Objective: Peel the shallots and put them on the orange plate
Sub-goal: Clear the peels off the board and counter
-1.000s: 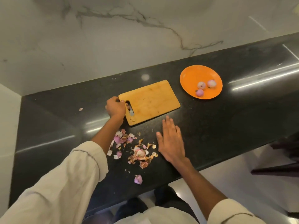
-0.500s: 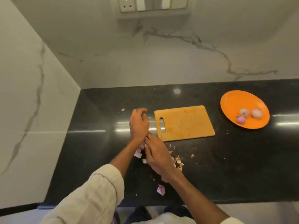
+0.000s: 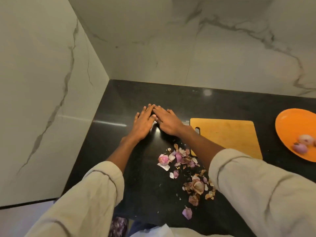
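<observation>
Neither grip held anything — the left hand (image 3: 142,124) and right hand (image 3: 168,122) lay flat with fingers straight on the black counter (image 3: 136,177), fingertips meeting left of the wooden cutting board (image 3: 227,134). Peeled shallots (image 3: 301,146) — two clear, perhaps a third cut by the edge — sat on the orange plate (image 3: 290,124), and loose skins (image 3: 186,168) littered the counter.
</observation>
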